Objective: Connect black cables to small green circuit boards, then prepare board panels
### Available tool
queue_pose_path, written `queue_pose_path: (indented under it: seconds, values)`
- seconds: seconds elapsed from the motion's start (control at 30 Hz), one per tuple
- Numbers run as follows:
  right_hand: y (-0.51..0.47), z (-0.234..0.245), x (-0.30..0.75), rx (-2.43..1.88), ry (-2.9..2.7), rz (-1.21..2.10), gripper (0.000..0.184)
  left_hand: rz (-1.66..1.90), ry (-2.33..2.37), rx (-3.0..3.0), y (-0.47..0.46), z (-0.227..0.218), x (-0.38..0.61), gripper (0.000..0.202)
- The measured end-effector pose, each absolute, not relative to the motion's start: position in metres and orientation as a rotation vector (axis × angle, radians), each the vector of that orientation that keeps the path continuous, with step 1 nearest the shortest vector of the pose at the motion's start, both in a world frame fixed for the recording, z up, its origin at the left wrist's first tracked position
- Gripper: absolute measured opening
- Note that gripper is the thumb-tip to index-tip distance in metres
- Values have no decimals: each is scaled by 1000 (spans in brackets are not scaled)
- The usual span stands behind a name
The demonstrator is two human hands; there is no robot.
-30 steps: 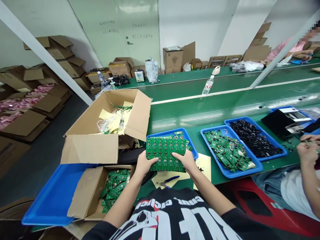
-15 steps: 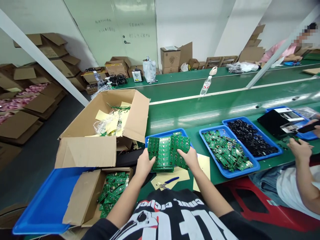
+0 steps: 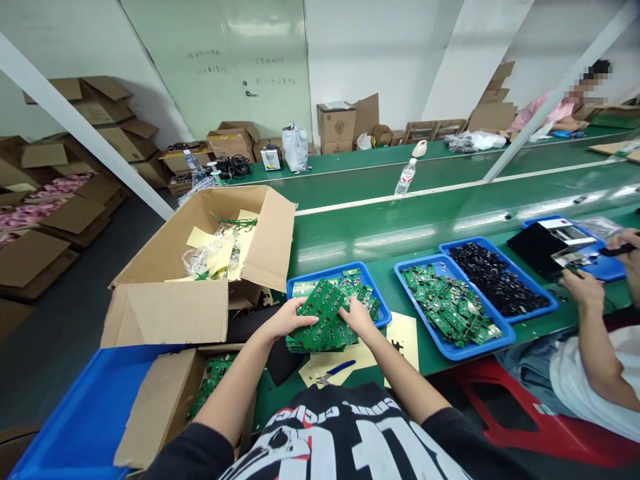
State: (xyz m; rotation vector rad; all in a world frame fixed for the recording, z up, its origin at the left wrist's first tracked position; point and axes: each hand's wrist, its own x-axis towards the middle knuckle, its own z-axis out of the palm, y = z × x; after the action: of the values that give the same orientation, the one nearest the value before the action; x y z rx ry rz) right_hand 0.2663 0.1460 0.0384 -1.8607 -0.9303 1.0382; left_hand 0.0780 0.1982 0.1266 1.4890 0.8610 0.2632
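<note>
Both my hands grip a stack of green circuit board panels (image 3: 323, 327) at the near edge of a blue tray (image 3: 380, 310) on the green bench. My left hand (image 3: 290, 319) is closed on the stack's left side. My right hand (image 3: 356, 315) is closed on its right side, and the top panel bends upward in the middle between them. More green boards lie in the tray behind the stack. Yellow paper sheets (image 3: 400, 337) and blue-handled cutters (image 3: 334, 371) lie under and in front of the stack.
A large open cardboard box (image 3: 200, 267) stands to the left, with a smaller box of green boards (image 3: 210, 380) and a blue tray (image 3: 75, 420) below it. Blue trays of green boards (image 3: 450, 307) and black parts (image 3: 500, 280) sit to the right, beside a co-worker's hands (image 3: 580, 287).
My hands have lowered the flat panel stack toward the tray's near edge and drawn closer together, and the top panel has buckled upward. The view has shifted slightly.
</note>
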Motion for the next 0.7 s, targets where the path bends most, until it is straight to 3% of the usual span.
queue_pose_path:
  seconds: [0.1,0.3,0.5,0.7]
  values:
    - [145,50,284,-1783,-961,1059,35,148,801,1560,208,128,89,24]
    - [134,71,303,-1475,-1136,1316,59,-35,692,1642,217,127,116,24]
    - [126,76,314,-1476,-1268,1177,33,22,794,1758,213,115,138,15]
    - [118,76,317,-1659,-1193,883,21,-2,898,1805,220,107,161,25]
